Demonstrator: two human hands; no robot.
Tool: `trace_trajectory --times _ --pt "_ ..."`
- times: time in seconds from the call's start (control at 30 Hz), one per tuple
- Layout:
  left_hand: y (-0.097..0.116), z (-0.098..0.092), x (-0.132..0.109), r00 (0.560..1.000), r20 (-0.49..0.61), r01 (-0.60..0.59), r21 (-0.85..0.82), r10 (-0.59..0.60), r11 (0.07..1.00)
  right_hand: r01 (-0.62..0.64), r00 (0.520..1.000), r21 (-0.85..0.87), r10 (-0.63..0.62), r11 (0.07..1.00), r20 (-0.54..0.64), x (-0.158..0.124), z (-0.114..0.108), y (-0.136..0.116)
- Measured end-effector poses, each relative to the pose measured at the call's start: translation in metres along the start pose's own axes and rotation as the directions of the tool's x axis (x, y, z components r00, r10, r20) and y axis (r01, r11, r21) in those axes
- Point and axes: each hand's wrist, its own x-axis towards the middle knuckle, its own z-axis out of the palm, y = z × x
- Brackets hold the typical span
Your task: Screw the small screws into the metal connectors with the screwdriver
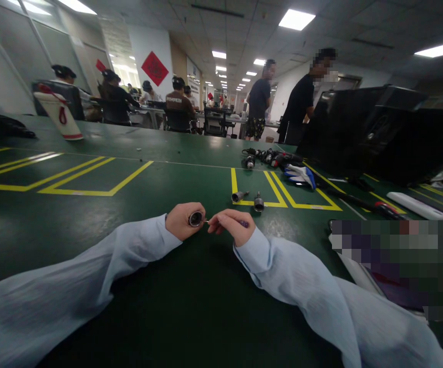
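My left hand [183, 221] is closed round a dark metal hole saw [196, 219], its round hollow mouth facing me. Close beside it, my right hand [234, 225] pinches a small screwdriver with a purple handle end [243, 224]. The screwdriver's thin shaft reaches left to the side of the hole saw; the exact contact at the tip is too small to make out. Beyond my right hand, one similar metal cutter [238, 197] lies on its side. Another cutter [259, 203] stands with its shank up.
The green table [160, 286] carries yellow tape outlines. At the back right lie a cluster of dark tools [250, 161] and a blue-white glove [300, 176]. A white bar [417, 205] and black cases [375, 133] are on the right. A paper cup [62, 115] stands far left. Several people are beyond.
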Motion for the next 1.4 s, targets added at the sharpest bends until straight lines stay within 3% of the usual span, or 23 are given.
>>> trace_trajectory --times 0.23,0.57,0.93,1.17,1.4 --pt "-0.002 0.001 -0.001 0.997 0.038 -0.063 0.078 0.06 0.995 -0.003 0.999 -0.085 0.006 0.996 0.042 -0.001 -0.001 -0.001" --pt "-0.002 0.001 -0.003 0.999 0.049 -0.02 0.065 0.017 0.998 0.02 1.0 -0.089 -0.02 0.996 0.005 -0.007 0.001 0.003" --pt "-0.001 0.001 -0.004 0.997 0.066 -0.054 0.047 0.05 0.997 0.015 1.0 -0.084 -0.017 0.996 -0.026 -0.009 0.005 0.003" --pt "0.002 0.003 -0.005 0.994 0.069 -0.08 -0.05 0.083 0.996 -0.009 1.0 0.03 0.009 1.0 -0.022 -0.01 0.003 0.009" --pt "0.003 0.003 -0.005 0.995 0.059 -0.074 -0.177 0.086 0.981 -0.268 0.963 0.409 0.234 0.872 0.132 -0.001 -0.008 0.022"
